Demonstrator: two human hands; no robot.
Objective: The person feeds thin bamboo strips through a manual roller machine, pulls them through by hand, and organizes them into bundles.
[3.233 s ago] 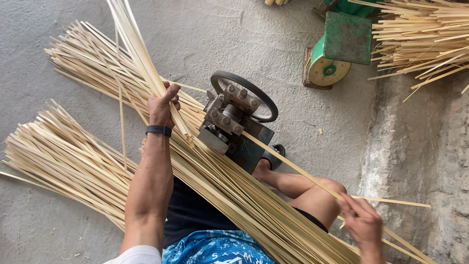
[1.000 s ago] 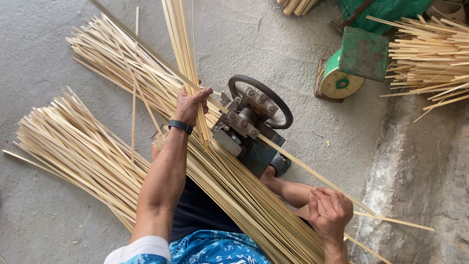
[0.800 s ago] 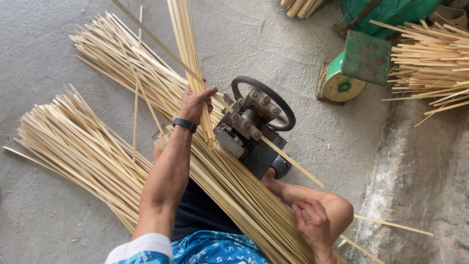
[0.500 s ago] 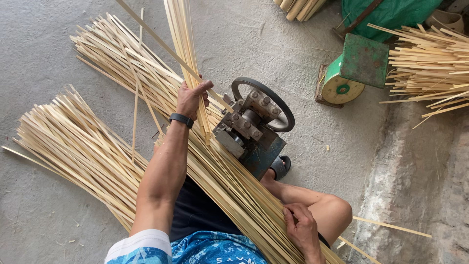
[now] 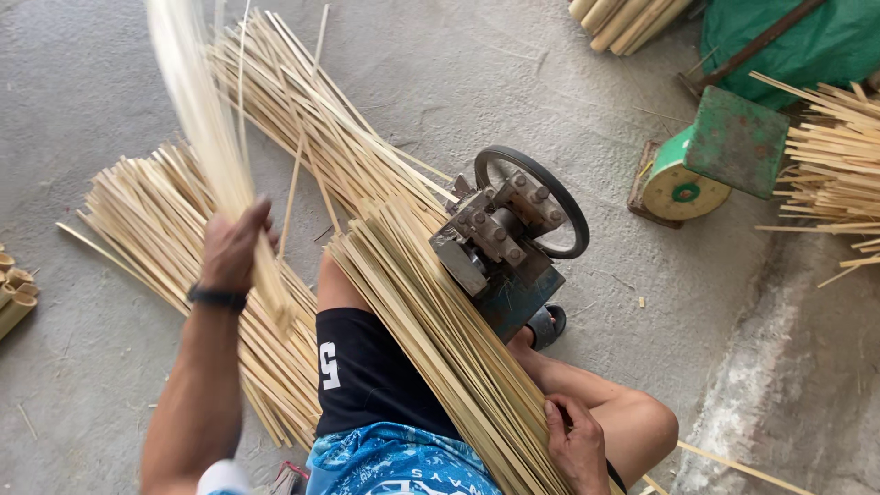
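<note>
My left hand (image 5: 234,249) grips a handful of long pale bamboo strips (image 5: 197,101) and holds it raised over the left side, blurred by motion. My right hand (image 5: 576,447) rests palm-down on the near end of a thick bundle of bamboo strips (image 5: 431,312) that lies across my lap. That bundle runs up to a small metal machine with a black handwheel (image 5: 513,243), which stands on the floor between my legs. I wear a black wristband on the left wrist.
A pile of strips (image 5: 156,220) lies on the concrete floor at left, another fans out behind the machine (image 5: 302,110). A green scale (image 5: 706,160) and more strips (image 5: 834,165) are at right. Short bamboo tubes (image 5: 14,293) sit at the far left edge.
My left hand has swung its handful of strips away from the machine out to the left. My right hand stays low on the lap bundle's near end.
</note>
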